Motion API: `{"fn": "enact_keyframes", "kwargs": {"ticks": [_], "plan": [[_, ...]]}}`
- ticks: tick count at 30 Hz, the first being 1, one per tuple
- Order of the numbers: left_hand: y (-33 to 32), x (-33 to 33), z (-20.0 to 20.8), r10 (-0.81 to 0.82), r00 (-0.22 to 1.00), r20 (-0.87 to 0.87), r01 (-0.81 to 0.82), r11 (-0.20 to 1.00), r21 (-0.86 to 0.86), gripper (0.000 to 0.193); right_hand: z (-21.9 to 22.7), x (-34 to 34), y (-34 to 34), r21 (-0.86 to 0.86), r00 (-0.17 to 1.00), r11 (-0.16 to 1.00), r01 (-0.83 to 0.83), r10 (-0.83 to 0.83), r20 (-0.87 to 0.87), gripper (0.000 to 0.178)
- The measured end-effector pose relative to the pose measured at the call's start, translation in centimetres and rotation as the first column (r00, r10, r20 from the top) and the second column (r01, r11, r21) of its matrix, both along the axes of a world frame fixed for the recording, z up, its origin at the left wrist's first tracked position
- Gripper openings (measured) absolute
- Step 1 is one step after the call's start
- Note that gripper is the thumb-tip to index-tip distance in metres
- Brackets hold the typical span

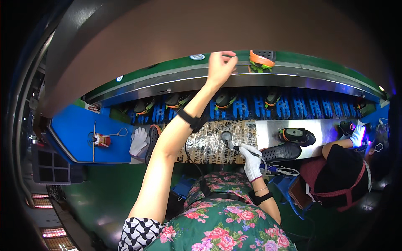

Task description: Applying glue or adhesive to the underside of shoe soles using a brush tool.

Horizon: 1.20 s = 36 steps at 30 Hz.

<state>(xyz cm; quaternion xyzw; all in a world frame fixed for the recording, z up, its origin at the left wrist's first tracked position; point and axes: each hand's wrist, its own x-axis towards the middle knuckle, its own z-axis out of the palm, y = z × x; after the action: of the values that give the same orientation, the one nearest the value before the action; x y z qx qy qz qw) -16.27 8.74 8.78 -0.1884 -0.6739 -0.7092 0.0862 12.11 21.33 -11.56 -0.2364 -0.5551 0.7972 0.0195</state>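
Gripping a corded, round-headed tool (226,136) over the table (207,148) in the right hand (251,162). With left hand (223,65) near the orange-strapped shoe (262,61) on the green belt (301,61), fingers parted, apparently empty. Seemingly between shoes; impossible to tell finished from unfinished.

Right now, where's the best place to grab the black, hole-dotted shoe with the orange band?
Probably pinch the orange band on the black, hole-dotted shoe, coming from the wearer's side of the green belt. That end faces the wearer uncovered, while the broad brown panel overhead hides the far end. The bare left hand is nearby, left of it.
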Motion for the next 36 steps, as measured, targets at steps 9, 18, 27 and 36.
{"fn": "enact_keyframes", "kwargs": {"ticks": [9,18,27,36], "plan": [[-14.3,-2.7,-0.5,0.65,0.552,-0.523,-0.825,0.517,-0.228,0.053,-0.8,0.1,-1.9,0.057,0.999,0.997,0.049,-0.049,-0.012,0.02],[-15.9,-6.2,-0.5,0.463,0.819,-0.339,-0.574,0.65,-0.498,0.053,-0.2,0.0,-3.7,0.038,0.992,0.992,0.124,-0.123,-0.036,0.02],[-16.4,-4.3,-1.2,0.407,0.848,-0.338,-0.529,0.68,-0.508,0.055,0.6,0.0,-4.6,0.028,0.991,0.99,0.135,-0.136,0.012,0.02],[-15.3,6.2,2.0,0.28,0.847,-0.452,-0.437,0.851,-0.293,0.076,0.0,0.2,-5.1,0.039,0.991,0.991,0.131,-0.131,0.002,0.021]]}}
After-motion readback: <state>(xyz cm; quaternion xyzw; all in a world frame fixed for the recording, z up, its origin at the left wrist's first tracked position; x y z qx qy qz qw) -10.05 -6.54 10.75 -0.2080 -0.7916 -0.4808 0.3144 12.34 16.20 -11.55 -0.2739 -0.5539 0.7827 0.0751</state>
